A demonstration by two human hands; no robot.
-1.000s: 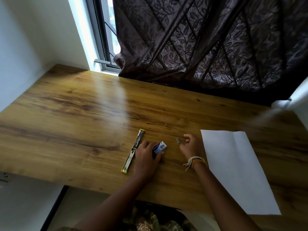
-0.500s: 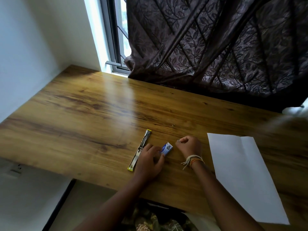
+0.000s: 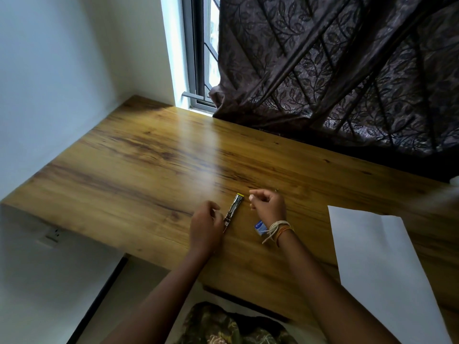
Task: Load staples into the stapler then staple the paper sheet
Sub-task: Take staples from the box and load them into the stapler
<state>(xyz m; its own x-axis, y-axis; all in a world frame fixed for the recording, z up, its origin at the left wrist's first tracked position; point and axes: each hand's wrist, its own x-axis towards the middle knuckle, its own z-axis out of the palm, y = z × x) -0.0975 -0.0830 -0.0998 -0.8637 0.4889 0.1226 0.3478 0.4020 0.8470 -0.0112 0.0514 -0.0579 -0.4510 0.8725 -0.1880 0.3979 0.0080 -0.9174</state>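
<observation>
While the slim steel stapler with yellow tips (image 3: 234, 210) lies opened out on the wooden surface (image 3: 149, 175), loading is the step in hand: the right hand (image 3: 269, 207) pinches something tiny (staples, probably), the left hand (image 3: 206, 225) hovers loosely curled. Next: seat them squarely in the channel. The white paper sheet (image 3: 387, 269) waits well apart.

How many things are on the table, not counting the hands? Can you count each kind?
Stapler, lying opened out flat: 1
Small blue and white staple box: 1
White paper sheet: 1
Total: 3
</observation>
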